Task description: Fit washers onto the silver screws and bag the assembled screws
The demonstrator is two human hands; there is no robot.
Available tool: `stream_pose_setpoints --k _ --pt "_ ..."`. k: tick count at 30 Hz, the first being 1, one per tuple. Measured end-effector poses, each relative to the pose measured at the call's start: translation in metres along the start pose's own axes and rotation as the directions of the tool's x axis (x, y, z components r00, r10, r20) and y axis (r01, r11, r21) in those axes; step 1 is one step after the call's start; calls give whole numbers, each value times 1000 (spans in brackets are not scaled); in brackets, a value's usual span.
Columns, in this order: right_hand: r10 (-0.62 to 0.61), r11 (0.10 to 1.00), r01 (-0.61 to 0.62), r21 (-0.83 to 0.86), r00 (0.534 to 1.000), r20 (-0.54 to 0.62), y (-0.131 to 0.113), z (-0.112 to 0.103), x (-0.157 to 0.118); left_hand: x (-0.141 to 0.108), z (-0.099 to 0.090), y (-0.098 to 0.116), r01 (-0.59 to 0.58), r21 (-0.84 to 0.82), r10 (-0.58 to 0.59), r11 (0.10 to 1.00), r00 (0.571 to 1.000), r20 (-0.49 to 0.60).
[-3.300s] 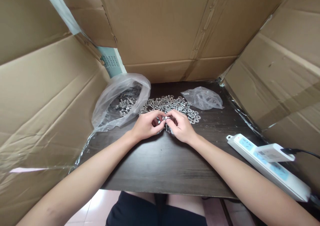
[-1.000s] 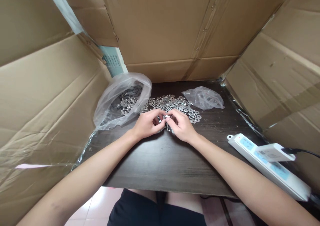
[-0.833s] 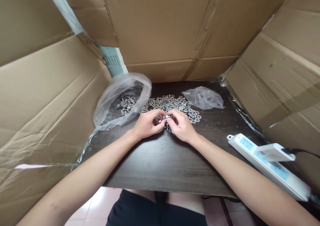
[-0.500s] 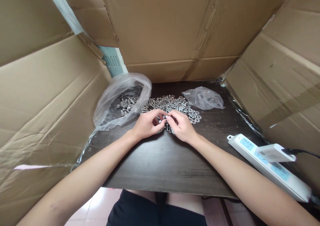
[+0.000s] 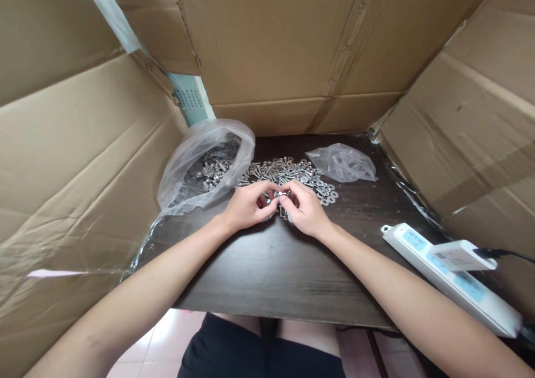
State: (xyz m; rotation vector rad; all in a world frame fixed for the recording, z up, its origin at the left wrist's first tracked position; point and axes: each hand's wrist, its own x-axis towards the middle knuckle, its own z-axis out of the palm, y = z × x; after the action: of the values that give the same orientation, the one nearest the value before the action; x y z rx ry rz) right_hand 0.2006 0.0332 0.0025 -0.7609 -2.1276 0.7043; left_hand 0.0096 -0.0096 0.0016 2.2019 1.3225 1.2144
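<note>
My left hand [image 5: 249, 206] and my right hand [image 5: 307, 208] meet at the fingertips over the near edge of a pile of screws and washers [image 5: 288, 170]. Between their pinched thumbs and forefingers is a small metal screw [image 5: 281, 194], gripped from both sides. Whether a nut or washer sits on it is too small to tell. Some loose metal pieces lie just beneath the fingers, partly hidden by them.
An open plastic bag [image 5: 179, 183] with metal fasteners stands left of the pile. A crumpled clear bag [image 5: 345, 163] lies at the back right. A white power strip [image 5: 443, 272] with a plugged-in adapter lies on the right. Cardboard walls [image 5: 267, 43] enclose the dark table [image 5: 267, 277].
The small metal piece shows more plainly between my fingertips. Both hands stay almost in place, and the view has shifted slightly.
</note>
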Motion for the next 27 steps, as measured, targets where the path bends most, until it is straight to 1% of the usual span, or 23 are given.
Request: stream_pose_setpoints --k 24,27 --pt "-38 999 38 23 999 -13 2 2 0 1 0 0 -7 -5 7 1000 1000 2" --pt "-28 1000 29 10 999 -17 2 2 0 1 0 0 -1 6 1 1000 1000 -4"
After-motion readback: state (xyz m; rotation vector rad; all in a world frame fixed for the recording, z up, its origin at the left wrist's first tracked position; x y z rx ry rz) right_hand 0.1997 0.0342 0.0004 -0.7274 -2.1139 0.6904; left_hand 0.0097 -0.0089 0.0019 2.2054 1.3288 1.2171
